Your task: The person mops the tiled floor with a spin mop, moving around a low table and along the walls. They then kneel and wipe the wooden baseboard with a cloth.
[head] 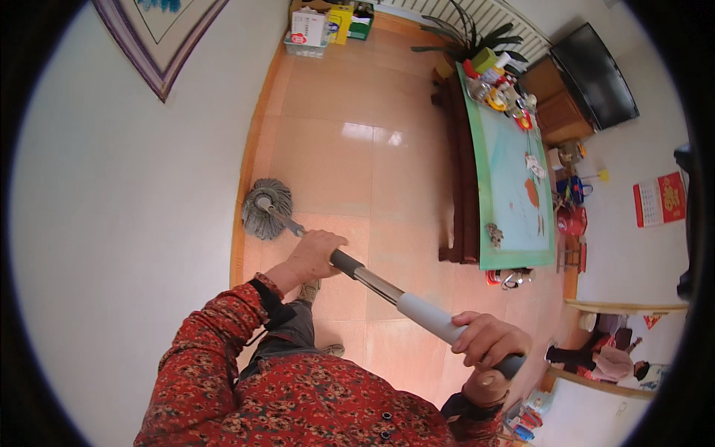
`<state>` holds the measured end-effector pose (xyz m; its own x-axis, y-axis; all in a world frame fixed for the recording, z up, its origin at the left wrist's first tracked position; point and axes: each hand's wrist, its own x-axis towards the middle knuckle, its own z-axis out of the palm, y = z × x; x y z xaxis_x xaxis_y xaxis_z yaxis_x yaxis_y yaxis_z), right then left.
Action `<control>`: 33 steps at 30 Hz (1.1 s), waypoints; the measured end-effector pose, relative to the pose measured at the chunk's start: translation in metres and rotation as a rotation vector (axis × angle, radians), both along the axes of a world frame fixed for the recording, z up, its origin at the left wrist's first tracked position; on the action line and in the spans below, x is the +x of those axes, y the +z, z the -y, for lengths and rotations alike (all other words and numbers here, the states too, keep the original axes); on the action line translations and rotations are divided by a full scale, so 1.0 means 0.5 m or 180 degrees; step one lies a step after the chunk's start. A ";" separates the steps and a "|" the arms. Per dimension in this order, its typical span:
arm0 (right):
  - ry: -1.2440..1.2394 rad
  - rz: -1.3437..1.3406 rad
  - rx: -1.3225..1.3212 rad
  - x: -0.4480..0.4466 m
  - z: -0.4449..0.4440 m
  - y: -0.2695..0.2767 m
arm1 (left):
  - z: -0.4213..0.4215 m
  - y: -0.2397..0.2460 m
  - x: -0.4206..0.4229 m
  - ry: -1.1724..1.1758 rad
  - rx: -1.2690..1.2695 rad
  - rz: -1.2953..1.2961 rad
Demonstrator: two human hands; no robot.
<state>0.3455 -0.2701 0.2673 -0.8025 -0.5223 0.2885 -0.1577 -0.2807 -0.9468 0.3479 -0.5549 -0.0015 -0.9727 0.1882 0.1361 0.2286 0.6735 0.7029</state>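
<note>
A string mop's grey head rests on the tiled floor against the wooden baseboard at left. Its metal handle slants across the view from the head toward the lower right. My left hand is wrapped round the lower shaft, by a dark collar. Higher up, my right hand grips the handle near its dark end cap, beside the light grey sleeve. My feet stand on the tiles just below the shaft.
A long table with a green-edged cover stands at right, holding bottles and jars. Boxes sit by the wall at the top. A potted plant stands near the radiator. Another person is in the doorway at lower right.
</note>
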 end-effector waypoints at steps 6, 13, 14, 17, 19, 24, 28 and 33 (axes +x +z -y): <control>-0.0831 0.0187 0.0506 0.217 -0.164 -0.041 | -0.139 -0.158 0.102 0.0320 0.0331 -0.0093; -0.1149 -0.0887 0.1097 0.428 -0.347 -0.015 | -0.545 -0.180 0.091 -0.0399 0.0561 -0.0105; -0.1210 -0.1089 0.1183 0.453 -0.357 -0.009 | -0.576 -0.168 0.101 -0.0467 0.0556 -0.0401; -0.1499 -0.1481 0.1091 0.495 -0.395 0.003 | -0.637 -0.134 0.139 -0.0773 0.0005 -0.0153; -0.2172 -0.1200 0.0461 0.499 -0.427 0.001 | -0.635 -0.124 0.169 -0.0639 0.0100 -0.0092; -0.2249 -0.0527 0.1325 0.448 -0.459 -0.060 | -0.501 -0.146 0.249 -0.0073 -0.0397 0.0175; -0.1180 -0.0219 0.0788 0.353 -0.392 -0.136 | -0.341 -0.169 0.315 0.0748 -0.0646 0.0325; -0.0610 0.0082 0.0363 0.239 -0.395 -0.143 | -0.312 -0.177 0.255 0.0746 -0.0459 0.0087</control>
